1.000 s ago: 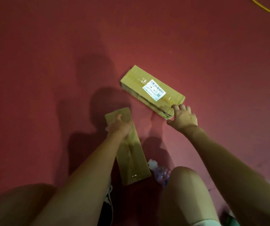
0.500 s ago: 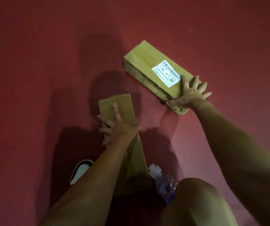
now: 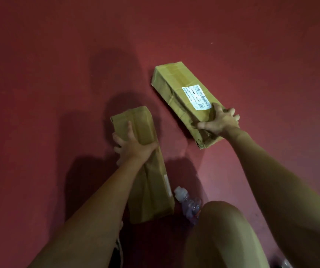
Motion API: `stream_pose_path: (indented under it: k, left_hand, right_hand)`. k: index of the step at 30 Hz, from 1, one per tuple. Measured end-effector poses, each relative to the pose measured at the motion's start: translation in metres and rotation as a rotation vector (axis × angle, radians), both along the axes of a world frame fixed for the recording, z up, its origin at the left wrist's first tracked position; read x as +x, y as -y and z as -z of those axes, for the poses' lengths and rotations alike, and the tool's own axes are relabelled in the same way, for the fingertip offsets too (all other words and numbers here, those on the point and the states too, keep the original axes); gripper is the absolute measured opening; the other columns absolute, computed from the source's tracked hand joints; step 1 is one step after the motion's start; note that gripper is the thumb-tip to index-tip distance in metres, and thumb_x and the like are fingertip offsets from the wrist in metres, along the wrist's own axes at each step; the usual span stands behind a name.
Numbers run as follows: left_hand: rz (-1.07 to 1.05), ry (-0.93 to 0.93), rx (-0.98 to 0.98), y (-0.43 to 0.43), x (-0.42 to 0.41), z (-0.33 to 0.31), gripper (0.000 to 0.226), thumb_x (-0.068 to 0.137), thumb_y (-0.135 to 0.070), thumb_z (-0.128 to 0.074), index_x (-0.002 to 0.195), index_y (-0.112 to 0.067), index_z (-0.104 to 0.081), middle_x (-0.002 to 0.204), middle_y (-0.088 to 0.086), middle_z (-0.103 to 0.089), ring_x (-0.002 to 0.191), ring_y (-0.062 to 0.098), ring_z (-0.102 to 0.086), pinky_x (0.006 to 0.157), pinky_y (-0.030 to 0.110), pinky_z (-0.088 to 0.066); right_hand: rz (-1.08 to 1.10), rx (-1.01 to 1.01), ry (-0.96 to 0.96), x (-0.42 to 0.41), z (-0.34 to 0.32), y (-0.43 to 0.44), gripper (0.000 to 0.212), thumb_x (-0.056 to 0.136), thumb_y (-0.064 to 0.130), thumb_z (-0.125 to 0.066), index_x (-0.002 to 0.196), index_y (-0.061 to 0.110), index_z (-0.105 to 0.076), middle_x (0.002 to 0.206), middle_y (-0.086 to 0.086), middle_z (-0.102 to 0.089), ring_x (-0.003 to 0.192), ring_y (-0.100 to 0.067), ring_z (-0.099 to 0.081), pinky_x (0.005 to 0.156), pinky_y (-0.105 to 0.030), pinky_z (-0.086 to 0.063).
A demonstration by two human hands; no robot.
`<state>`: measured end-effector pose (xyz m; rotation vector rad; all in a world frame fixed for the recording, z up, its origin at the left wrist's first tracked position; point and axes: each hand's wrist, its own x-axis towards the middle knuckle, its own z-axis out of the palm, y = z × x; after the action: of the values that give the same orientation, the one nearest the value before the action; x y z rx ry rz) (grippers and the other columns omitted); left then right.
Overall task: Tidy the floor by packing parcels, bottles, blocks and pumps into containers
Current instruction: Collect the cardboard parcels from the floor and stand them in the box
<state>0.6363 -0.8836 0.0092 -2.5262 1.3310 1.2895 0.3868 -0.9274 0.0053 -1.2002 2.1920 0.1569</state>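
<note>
Over the dark red floor (image 3: 58,74), the left hand (image 3: 132,146) closes its grip round the far half of a long, narrow brown cardboard parcel (image 3: 151,190). The parcel's long axis runs near to far, with the far end leaning slightly left. Just right of its near end lies a clear plastic bottle (image 3: 189,205), white cap pointing far-left. Further right, a broader taped cardboard parcel with a white label (image 3: 176,84) runs diagonally from far-left to near-right. The right hand (image 3: 219,123) clasps its near-right end in a closed grip.

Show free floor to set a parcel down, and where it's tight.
Bare red floor left of the plain parcel and beyond the labelled parcel; a narrow strip runs between them. Tight by the knee, where the bottle lies beside the plain parcel.
</note>
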Motion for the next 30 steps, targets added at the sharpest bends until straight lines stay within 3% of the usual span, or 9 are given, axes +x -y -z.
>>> stream_pose_path:
  k: [5, 11, 13, 17, 23, 26, 30]
  left_hand:
    - [0.101, 0.008, -0.062, 0.013, 0.004, -0.095, 0.111, 0.066, -0.056, -0.073, 0.144, -0.049, 0.007, 0.155, 0.006, 0.014, 0.138, 0.037, -0.012, 0.105, 0.054, -0.03]
    - [0.262, 0.0, -0.043, -0.002, -0.007, -0.235, 0.114, 0.063, -0.056, -0.075, 0.144, -0.05, 0.004, 0.155, 0.007, 0.014, 0.14, 0.038, -0.01, 0.108, 0.051, -0.027]
    - [0.304, -0.005, -0.035, -0.012, -0.011, -0.285, 0.113, 0.064, -0.055, -0.075, 0.144, -0.05, 0.004, 0.156, 0.008, 0.014, 0.14, 0.039, -0.009, 0.11, 0.05, -0.025]
    - [0.342, -0.002, -0.011, -0.036, -0.017, -0.381, 0.112, 0.067, -0.053, -0.074, 0.145, -0.047, 0.005, 0.156, 0.01, 0.014, 0.14, 0.04, -0.009, 0.111, 0.048, -0.024]
    - [0.342, -0.039, 0.012, -0.082, -0.02, -0.499, 0.112, 0.067, -0.051, -0.075, 0.146, -0.044, 0.003, 0.156, 0.012, 0.012, 0.141, 0.042, -0.009, 0.112, 0.045, -0.022]
    - [0.34, -0.095, 0.008, -0.107, -0.015, -0.534, 0.111, 0.067, -0.049, -0.076, 0.147, -0.043, 0.002, 0.155, 0.012, 0.01, 0.141, 0.04, -0.012, 0.112, 0.044, -0.022]
    - [0.31, -0.107, -0.015, -0.134, 0.001, -0.565, 0.11, 0.067, -0.048, -0.077, 0.148, -0.042, -0.001, 0.155, 0.013, 0.006, 0.141, 0.037, -0.017, 0.113, 0.042, -0.023]
  right_hand:
    - [0.178, 0.029, 0.094, -0.003, -0.078, -0.034, 0.095, 0.069, 0.058, -0.07, 0.147, 0.038, -0.02, 0.143, -0.019, -0.021, 0.132, -0.044, -0.023, 0.102, -0.05, -0.037]
    - [0.306, 0.096, 0.204, -0.003, -0.217, -0.092, 0.098, 0.07, 0.062, -0.068, 0.149, 0.038, -0.017, 0.152, -0.024, -0.01, 0.137, -0.049, -0.016, 0.109, -0.049, -0.028]
    - [0.326, 0.104, 0.223, -0.004, -0.27, -0.109, 0.102, 0.064, 0.067, -0.069, 0.148, 0.039, -0.017, 0.151, -0.025, -0.012, 0.136, -0.049, -0.017, 0.108, -0.049, -0.029]
    - [0.337, 0.091, 0.217, -0.008, -0.37, -0.143, 0.093, 0.071, 0.064, -0.067, 0.147, 0.042, -0.018, 0.145, -0.024, -0.02, 0.132, -0.048, -0.024, 0.106, -0.048, -0.03]
    - [0.307, 0.153, 0.243, -0.016, -0.484, -0.193, 0.097, 0.059, 0.07, -0.061, 0.144, 0.038, -0.028, 0.148, -0.019, -0.031, 0.134, -0.039, -0.024, 0.103, -0.042, -0.026]
    - [0.259, 0.194, 0.244, -0.016, -0.52, -0.214, 0.102, 0.054, 0.076, -0.055, 0.144, 0.034, -0.031, 0.149, -0.011, -0.036, 0.136, -0.035, -0.025, 0.105, -0.044, -0.022]
    - [0.327, 0.193, 0.315, -0.007, -0.556, -0.242, 0.115, 0.04, 0.078, -0.054, 0.144, 0.034, -0.035, 0.151, -0.015, -0.03, 0.137, -0.035, -0.024, 0.112, -0.042, -0.021]
